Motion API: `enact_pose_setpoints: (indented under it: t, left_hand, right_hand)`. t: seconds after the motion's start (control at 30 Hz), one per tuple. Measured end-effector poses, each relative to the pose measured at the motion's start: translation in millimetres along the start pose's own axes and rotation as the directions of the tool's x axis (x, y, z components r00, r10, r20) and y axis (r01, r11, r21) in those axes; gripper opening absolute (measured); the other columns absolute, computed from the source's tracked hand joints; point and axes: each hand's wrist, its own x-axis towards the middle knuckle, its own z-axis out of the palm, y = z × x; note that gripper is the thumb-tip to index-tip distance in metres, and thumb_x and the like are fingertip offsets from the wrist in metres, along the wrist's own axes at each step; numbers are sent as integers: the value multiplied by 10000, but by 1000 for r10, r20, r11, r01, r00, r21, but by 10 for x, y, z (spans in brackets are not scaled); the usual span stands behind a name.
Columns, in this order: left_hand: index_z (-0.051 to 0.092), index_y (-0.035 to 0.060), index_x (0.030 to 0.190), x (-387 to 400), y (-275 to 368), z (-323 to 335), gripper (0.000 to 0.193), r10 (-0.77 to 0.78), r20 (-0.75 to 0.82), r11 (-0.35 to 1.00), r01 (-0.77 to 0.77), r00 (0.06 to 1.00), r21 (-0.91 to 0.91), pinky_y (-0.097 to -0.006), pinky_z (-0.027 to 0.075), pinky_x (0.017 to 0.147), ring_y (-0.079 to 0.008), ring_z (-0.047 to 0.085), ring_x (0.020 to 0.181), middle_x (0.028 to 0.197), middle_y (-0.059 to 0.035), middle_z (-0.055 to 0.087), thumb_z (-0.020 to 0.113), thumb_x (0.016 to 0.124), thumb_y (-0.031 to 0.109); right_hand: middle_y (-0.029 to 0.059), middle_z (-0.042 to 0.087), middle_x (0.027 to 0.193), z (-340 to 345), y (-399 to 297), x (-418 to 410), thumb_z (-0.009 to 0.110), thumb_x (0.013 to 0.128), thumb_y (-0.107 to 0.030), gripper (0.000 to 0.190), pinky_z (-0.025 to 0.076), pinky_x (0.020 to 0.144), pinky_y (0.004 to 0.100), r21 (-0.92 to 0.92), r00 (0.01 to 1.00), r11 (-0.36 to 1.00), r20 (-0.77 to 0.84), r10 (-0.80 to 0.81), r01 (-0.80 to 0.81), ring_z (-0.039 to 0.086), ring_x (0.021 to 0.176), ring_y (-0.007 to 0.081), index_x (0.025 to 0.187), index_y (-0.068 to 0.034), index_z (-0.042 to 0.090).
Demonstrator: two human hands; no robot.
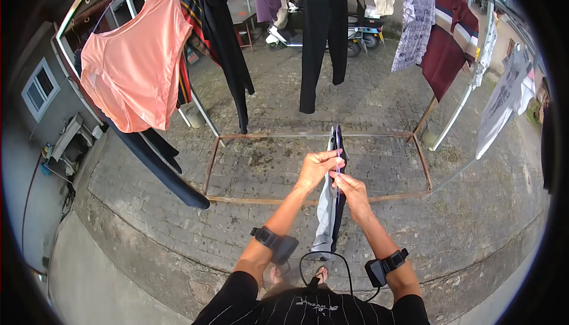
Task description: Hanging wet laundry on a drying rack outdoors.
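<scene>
Before my chest hangs a narrow grey and black garment (326,218), seen nearly edge-on, with a thin purple hanger (338,147) along its upper part. The fingers of my left hand (320,168) pinch the hanger from the left. Just below and to the right, my right hand (353,191) grips the hanger and the cloth edge beside it. Which part of the garment lies between my fingers is partly hidden. Both forearms wear black strapped devices.
A pink shirt (133,62) and dark trousers (164,173) hang at the left, black trousers (323,36) ahead, a maroon cloth (442,62) and a grey shirt (504,98) at the right. A rusty metal frame (275,201) lies low over the paving. Scooters (289,38) stand behind.
</scene>
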Motion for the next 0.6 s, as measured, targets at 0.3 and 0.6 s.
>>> enact_pose_setpoints:
  t: [0.3,0.6]
  left_hand:
    - [594,-56,1092,224,854,-253,224,110,7,991,-110,994,70,-291,570,709,-172,657,775,887,-125,662,582,889,39]
    - [541,31,1024,665,2942,-518,126,528,-92,834,-495,844,245,-176,272,394,-24,373,516,765,-43,550,511,903,50]
  right_hand:
    - [-51,506,694,31,-458,177,551,938,-215,242,350,571,192,-95,923,952,-232,-307,292,403,610,42,1049,-39,676]
    - [-56,470,689,-360,-1091,275,530,938,-193,223,324,567,185,-164,844,887,-273,-462,432,381,613,39,988,-30,673]
